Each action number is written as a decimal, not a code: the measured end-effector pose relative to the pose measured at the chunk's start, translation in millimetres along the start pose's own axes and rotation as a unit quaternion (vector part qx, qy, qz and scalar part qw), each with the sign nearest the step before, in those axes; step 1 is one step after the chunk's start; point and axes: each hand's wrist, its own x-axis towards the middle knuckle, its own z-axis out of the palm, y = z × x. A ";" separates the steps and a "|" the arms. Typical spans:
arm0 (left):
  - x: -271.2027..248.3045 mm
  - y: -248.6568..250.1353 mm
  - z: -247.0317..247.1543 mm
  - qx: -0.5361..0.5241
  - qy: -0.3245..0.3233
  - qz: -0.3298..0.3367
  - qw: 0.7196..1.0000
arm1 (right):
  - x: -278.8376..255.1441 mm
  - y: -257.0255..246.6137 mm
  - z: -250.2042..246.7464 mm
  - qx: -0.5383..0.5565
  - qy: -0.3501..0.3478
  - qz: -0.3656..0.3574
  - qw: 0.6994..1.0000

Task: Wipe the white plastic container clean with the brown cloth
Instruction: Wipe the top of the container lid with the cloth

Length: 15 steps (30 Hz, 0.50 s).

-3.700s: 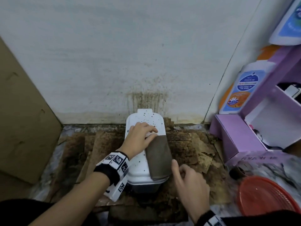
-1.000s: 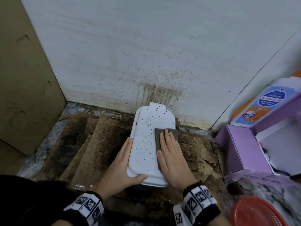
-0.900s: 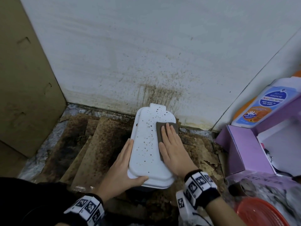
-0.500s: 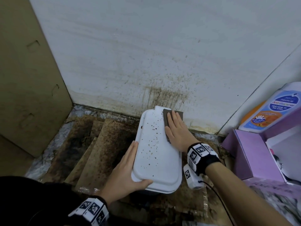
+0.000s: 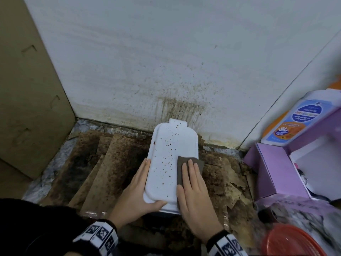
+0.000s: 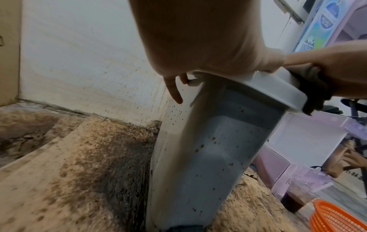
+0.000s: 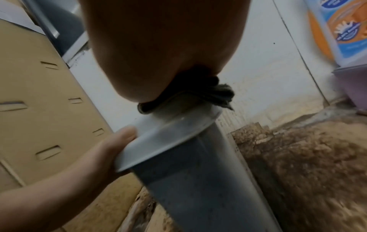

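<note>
Both grips work the white plastic container, lengthwise toward wall: left hand clasping, right hand flat on brown cloth.

Marbled grey floor meets the white wall — stained brown cardboard sheets cover most of it, torn and flaking at right. On the cardboard stands the white plastic container. To the right — purple box, orange basket beside it.

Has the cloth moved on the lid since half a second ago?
Yes. The cloth under the right hand has come back from the lid's far end by the stained wall to its near right part.
</note>
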 end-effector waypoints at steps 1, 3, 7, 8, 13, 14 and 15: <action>-0.2 -0.1 0.4 -0.004 0.000 0.000 1.000 | -6.7 -3.1 2.2 0.011 0.007 0.007 1.000; -0.4 -0.6 0.7 -0.011 0.001 -0.001 1.000 | -11.8 -5.1 2.8 0.014 0.007 0.007 1.000; 0.7 -0.7 -1.4 -0.008 -0.010 -0.003 1.000 | -4.2 2.0 -1.6 -0.059 -0.024 -0.011 0.998; 1.2 -0.3 -1.7 -0.006 -0.013 -0.004 1.000 | -0.8 4.5 -4.0 -0.054 -0.028 -0.014 0.998; 2.3 -1.8 -1.5 -0.007 -0.010 -0.002 1.000 | 42.3 28.5 -15.0 -0.038 -0.053 -0.024 0.998; 2.4 -2.4 -2.0 -0.009 -0.011 -0.003 1.000 | 57.2 34.7 -17.2 -0.039 -0.060 -0.019 0.997; 2.6 -2.7 -2.4 -0.010 -0.013 -0.005 1.000 | 72.8 40.6 -19.7 -0.044 -0.067 -0.014 0.997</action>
